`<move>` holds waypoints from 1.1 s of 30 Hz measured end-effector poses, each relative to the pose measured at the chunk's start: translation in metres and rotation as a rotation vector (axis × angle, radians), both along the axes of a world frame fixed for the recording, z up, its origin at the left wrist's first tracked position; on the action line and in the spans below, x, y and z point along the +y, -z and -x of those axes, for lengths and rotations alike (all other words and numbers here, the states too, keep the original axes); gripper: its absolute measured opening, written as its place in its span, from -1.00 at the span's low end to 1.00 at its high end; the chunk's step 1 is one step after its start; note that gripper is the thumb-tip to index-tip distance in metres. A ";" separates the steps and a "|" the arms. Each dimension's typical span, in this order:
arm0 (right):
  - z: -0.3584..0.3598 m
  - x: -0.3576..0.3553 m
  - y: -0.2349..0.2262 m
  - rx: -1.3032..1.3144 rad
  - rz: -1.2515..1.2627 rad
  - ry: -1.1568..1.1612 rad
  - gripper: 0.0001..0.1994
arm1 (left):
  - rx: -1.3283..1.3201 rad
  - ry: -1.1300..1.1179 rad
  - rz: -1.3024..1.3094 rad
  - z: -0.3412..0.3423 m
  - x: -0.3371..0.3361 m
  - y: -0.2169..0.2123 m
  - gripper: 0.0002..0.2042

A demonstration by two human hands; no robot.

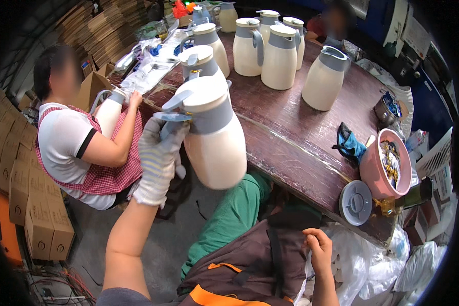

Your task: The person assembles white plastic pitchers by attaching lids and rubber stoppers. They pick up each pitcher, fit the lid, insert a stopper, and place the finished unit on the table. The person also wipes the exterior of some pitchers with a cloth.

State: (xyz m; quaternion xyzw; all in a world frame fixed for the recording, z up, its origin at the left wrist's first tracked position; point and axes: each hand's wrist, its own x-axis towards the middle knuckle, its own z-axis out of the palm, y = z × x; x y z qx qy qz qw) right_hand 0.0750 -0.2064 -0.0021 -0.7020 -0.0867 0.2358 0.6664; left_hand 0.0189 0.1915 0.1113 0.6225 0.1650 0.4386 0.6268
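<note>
Dangling from left hand (158, 163): cream jug (214, 137)

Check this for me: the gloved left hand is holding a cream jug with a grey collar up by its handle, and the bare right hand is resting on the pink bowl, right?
Not quite. The head view shows the right hand down on the brown apron in the lap, well apart from the pink bowl on the table. The gloved left hand does hold the cream jug by its handle.

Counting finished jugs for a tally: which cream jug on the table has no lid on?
The jug at the right, standing apart from the cluster: its grey collar is open on top, while the others wear cream lids.
</note>
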 end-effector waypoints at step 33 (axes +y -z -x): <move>-0.304 0.159 -0.105 -1.537 0.449 0.255 -0.72 | 0.459 0.389 0.111 -0.030 -0.018 0.125 -0.77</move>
